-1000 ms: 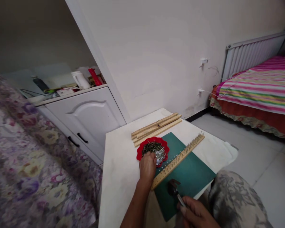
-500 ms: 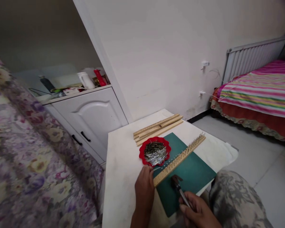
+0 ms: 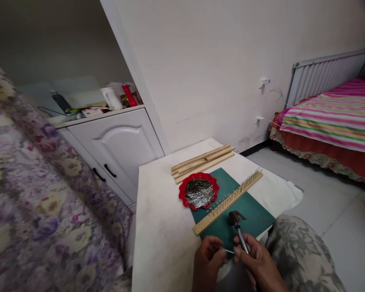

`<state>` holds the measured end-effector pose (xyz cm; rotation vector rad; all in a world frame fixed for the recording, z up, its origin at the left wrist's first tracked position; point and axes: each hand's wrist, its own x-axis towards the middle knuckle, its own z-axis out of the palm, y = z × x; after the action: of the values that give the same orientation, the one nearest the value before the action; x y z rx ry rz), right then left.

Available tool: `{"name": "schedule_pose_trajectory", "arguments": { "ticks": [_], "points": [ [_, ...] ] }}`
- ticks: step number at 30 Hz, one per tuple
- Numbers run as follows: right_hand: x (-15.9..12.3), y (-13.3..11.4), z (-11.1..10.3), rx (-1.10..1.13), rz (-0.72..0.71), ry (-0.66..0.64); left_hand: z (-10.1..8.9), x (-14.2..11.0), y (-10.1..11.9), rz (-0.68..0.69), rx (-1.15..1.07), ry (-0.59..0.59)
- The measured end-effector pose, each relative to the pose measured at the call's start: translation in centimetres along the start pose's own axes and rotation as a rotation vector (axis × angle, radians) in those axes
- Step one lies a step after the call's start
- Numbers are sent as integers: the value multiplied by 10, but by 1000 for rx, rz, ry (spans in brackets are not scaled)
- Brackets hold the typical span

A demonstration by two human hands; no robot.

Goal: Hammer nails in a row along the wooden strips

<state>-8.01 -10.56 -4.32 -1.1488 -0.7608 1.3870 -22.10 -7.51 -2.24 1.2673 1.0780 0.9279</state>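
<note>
My left hand (image 3: pixel 209 259) pinches a nail (image 3: pixel 229 251) near the front edge of the table. The nail's other end reaches the fingertips of my right hand (image 3: pixel 255 257), which grips a claw hammer (image 3: pixel 238 225) by its handle, head up. Beyond both hands, a wooden strip (image 3: pixel 213 220) lies slantwise on a green mat (image 3: pixel 252 217). Nails stand in rows along most of the strip; its near left end shows only small holes or marks. Behind the strip's near half sits a red scalloped dish (image 3: pixel 182 198) full of loose nails (image 3: pixel 200 192).
Several bare wooden strips (image 3: pixel 203 162) lie at the back of the white table (image 3: pixel 158 227). To the left are a floral curtain (image 3: pixel 48 202) and a white cabinet (image 3: pixel 118 150). My knee (image 3: pixel 301 251) is close on the right, with a bed (image 3: pixel 337 117) farther off.
My left hand has moved from beside the strip's near end toward me and right, bringing a nail to my right hand. The hammer is tilted more upright, its head slightly farther right.
</note>
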Motion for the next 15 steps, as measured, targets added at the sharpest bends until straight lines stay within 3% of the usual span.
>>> {"name": "schedule_pose_trajectory", "arguments": {
  "ticks": [3, 8, 11, 15],
  "points": [
    [0, -1, 1, 37, -13, 5, 11, 3, -12, -96, -296, 35],
    [2, 1, 3, 57, -3, -34, 19, 3, -20, -148, -493, 137],
    [3, 2, 2, 46, -2, -34, 12, 4, -14, -142, -427, 133],
    [1, 1, -1, 16, 4, -30, -7, 17, 6, 65, -67, 307]
  ]
}}
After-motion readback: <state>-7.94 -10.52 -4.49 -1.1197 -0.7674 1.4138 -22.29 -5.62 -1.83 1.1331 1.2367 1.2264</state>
